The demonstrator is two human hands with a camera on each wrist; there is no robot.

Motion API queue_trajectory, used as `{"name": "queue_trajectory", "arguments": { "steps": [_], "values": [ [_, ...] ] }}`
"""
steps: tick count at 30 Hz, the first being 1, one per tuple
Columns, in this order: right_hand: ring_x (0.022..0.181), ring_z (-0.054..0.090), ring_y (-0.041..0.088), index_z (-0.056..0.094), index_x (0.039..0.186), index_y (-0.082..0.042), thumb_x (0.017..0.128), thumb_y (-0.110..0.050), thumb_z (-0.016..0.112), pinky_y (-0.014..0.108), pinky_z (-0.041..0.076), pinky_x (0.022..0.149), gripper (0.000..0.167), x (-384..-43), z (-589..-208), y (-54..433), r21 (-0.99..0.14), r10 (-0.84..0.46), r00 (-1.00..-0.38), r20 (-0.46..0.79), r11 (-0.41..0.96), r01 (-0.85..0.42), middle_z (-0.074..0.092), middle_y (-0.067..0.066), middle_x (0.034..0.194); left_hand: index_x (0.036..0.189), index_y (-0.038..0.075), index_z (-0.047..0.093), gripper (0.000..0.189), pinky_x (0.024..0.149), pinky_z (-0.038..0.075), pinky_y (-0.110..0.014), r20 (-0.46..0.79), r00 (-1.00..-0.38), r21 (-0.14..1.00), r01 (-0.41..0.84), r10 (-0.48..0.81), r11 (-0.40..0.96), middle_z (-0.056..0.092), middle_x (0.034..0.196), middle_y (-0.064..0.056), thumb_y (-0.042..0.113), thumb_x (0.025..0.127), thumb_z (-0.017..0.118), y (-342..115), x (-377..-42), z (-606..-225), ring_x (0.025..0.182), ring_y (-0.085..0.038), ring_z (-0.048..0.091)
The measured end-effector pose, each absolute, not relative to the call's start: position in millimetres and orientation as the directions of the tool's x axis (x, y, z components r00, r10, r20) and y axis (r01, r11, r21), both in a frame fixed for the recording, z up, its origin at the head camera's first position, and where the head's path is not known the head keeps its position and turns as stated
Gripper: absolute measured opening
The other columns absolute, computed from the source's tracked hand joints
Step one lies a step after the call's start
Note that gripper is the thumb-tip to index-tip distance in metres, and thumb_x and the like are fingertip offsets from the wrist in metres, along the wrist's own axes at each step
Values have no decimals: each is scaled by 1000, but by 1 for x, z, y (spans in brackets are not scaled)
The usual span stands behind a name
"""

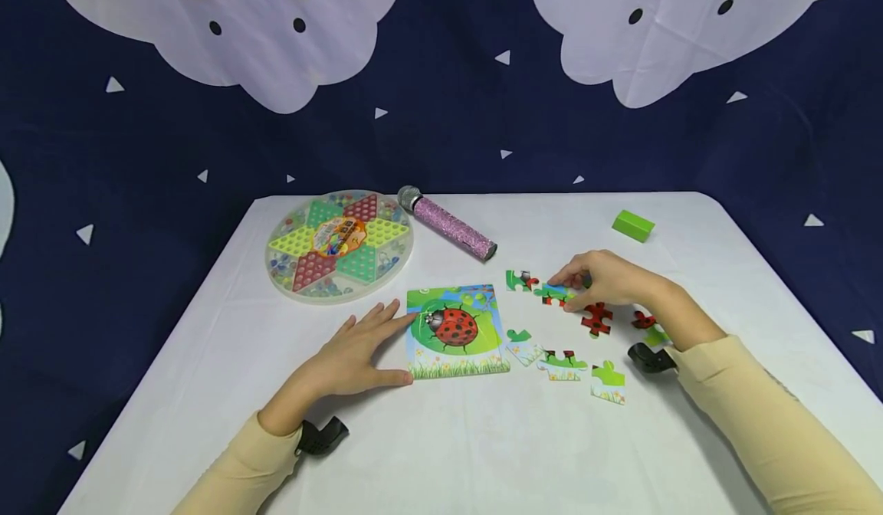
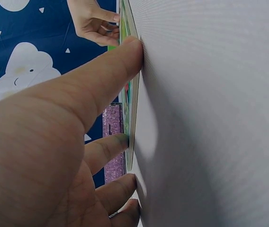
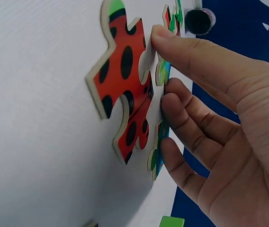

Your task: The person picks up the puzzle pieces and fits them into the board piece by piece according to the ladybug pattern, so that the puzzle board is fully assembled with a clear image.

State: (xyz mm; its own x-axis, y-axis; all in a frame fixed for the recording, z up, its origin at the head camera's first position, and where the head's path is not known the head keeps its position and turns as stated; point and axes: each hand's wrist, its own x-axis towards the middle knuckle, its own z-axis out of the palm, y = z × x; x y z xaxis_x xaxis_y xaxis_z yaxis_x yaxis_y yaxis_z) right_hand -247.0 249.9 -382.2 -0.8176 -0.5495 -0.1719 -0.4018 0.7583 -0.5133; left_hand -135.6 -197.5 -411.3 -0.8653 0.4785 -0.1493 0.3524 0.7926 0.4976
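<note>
White table (image 1: 441,446), ladybug board (image 1: 454,327), puzzle pieces (image 1: 596,319), microphone (image 1: 451,227), block (image 1: 633,225), apparently marble game (image 1: 339,245)

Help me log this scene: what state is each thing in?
Square ladybug-picture board: flat, face up
Red, black-spotted jigsaw piece: flat, loose
Other multicoloured jigsaw pieces: scattered, face up
Round star-patterned game board: flat, marbles inside
Pink glittery microphone: lying down
Green rectangular block: lying untouched
Left hand: fingers spread, touching square board
Right hand: fingers bent at jigsaw pieces, grip unclear
</note>
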Motion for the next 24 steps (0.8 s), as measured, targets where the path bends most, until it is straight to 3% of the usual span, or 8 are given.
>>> {"name": "queue_trajectory", "arguments": {
  "steps": [24],
  "values": [
    [80, 56, 16, 75, 127, -9, 84, -15, 88, 27, 48, 72, 46, -245, -382, 247, -516, -553, -810, -195, 760, -395, 67, 2, 98, 169, 24, 38, 94, 129, 11, -76, -151, -863, 493, 356, 481, 794, 21, 180, -16, 56, 91, 81, -197, -136, -409, 166, -45, 17]
  ]
}}
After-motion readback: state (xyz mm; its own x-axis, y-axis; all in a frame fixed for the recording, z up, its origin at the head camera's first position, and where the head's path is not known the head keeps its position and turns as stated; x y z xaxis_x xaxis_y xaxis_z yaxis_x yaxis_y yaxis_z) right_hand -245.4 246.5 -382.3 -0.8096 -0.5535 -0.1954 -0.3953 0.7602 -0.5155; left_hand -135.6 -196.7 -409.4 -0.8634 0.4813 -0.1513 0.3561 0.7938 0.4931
